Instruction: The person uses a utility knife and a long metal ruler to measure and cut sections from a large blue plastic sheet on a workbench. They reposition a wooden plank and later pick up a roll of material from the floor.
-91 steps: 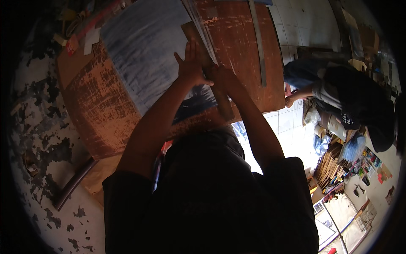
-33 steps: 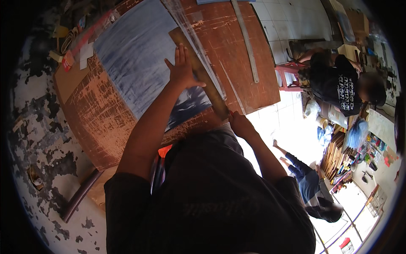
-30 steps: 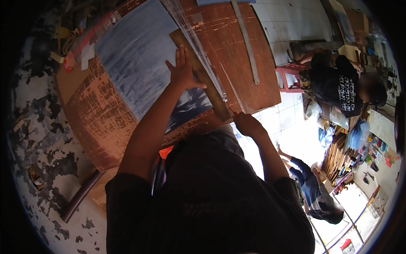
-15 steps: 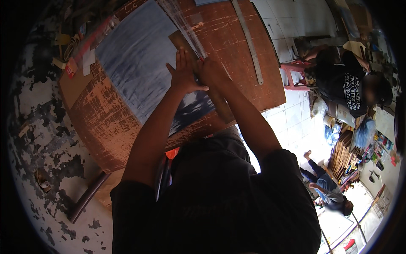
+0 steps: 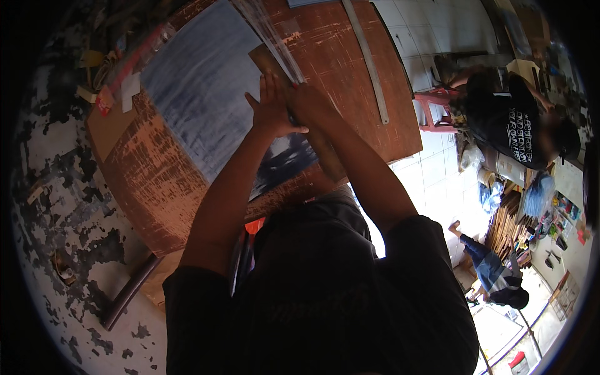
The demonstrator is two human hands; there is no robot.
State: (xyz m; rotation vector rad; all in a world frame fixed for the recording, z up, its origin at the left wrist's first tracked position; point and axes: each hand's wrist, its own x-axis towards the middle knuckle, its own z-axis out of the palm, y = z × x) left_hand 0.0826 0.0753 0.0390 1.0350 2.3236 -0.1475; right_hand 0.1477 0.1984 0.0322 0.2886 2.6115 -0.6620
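My left hand (image 5: 272, 109) is open, fingers spread, pressing on a long, flat, brown strip (image 5: 325, 156) near the middle of the frame. My right hand (image 5: 309, 105) is at the strip's right side; I can't tell if it grips anything. The strip slants over a smooth, streaky blue-grey sheet (image 5: 200, 81), upper middle, under my left hand. The red-brown worktop (image 5: 153, 147) is scratchy.

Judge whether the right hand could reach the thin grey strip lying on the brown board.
Probably yes: just the brown board seems to lie between the right hand and the grey strip.
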